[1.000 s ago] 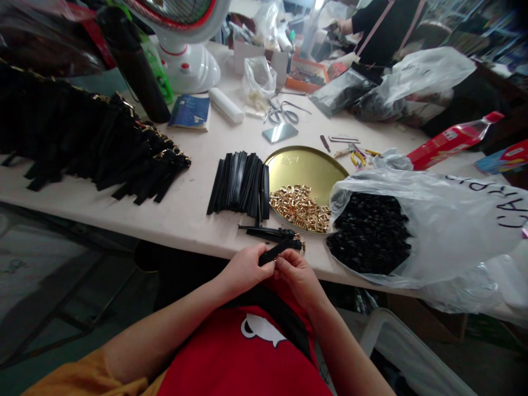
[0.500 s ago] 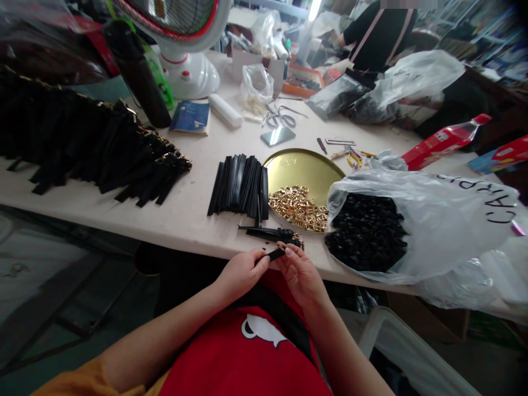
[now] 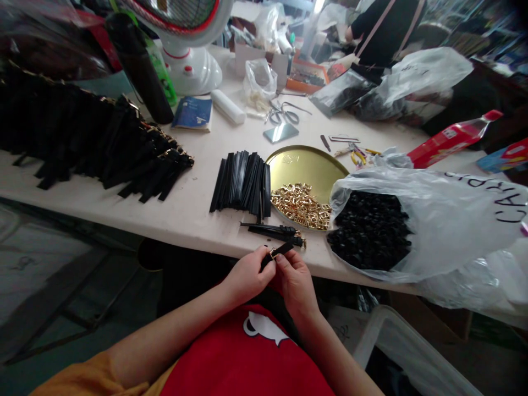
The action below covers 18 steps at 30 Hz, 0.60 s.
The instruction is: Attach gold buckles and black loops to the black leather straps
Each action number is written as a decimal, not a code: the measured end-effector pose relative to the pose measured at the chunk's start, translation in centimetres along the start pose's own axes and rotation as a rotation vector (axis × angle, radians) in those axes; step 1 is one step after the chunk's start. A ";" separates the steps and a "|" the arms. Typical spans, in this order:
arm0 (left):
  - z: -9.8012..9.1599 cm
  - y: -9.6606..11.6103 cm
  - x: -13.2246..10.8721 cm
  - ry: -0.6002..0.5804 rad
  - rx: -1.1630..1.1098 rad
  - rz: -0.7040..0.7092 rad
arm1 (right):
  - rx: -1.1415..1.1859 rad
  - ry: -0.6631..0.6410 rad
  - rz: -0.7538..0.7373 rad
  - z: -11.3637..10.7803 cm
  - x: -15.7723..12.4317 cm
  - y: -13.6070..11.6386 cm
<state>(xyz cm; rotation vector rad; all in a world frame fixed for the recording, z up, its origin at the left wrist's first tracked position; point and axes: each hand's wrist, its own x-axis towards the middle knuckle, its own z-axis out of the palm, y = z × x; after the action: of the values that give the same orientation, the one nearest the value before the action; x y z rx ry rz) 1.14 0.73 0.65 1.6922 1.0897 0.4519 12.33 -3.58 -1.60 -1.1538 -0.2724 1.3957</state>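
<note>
Between my two hands, just off the table's front edge, is a black strap (image 3: 284, 249) with a small gold buckle (image 3: 272, 253) on it. My left hand (image 3: 251, 275) pinches the strap on the near side of the buckle. With thumb and fingers, my right hand (image 3: 295, 278) grips it beside the buckle, its far end pointing up and right. Right behind my hands lie a few black straps with gold buckles (image 3: 280, 233). Farther back are a stack of plain black straps (image 3: 241, 184) and a round gold tray (image 3: 305, 165) holding loose gold buckles (image 3: 303, 206).
An open plastic bag (image 3: 449, 220) of small black pieces (image 3: 369, 231) stands at the right edge. Buckled straps (image 3: 103, 143) are heaped at left. Behind are a fan (image 3: 192, 71), a dark bottle (image 3: 140, 71), scissors (image 3: 284, 114) and a red-labelled bottle (image 3: 451, 140). A person (image 3: 383, 27) is beyond.
The strap has shifted in my fingers: its buckle now sits nearer my left hand, and the strap's end sticks out past my right fingertips. The camera view has tilted slightly.
</note>
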 end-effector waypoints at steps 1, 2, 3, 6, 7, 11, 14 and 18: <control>0.0 -0.1 0.1 -0.010 -0.027 -0.004 | -0.041 -0.010 -0.001 -0.1 -0.2 0.2; 0.0 -0.2 0.1 -0.022 -0.064 -0.011 | -0.078 -0.024 -0.002 -0.2 -0.3 0.3; 0.0 -0.3 0.2 -0.040 -0.106 -0.021 | -0.108 -0.041 0.000 -0.4 -0.4 0.3; -0.2 -0.5 0.4 -0.119 -0.239 -0.064 | -0.197 -0.061 -0.024 -1.0 -0.3 -0.1; -0.2 -0.5 0.5 -0.149 -0.280 -0.080 | -0.232 -0.049 -0.041 -1.1 -0.2 -0.2; -0.3 -0.5 0.7 -0.226 -0.386 -0.152 | -0.279 -0.041 -0.016 -1.5 0.6 -0.7; -0.3 -0.7 1.1 -0.247 -0.433 -0.201 | -0.242 -0.069 0.033 -1.5 0.8 -0.8; -0.4 -0.9 1.3 -0.282 -0.462 -0.223 | -0.555 -0.019 -0.233 -1.4 0.5 -1.0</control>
<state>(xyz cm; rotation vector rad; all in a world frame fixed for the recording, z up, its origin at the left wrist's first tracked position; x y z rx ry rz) 1.16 2.11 -0.24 1.1720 0.8727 0.2834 14.12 -3.56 -1.75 -1.5017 -0.8196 1.1530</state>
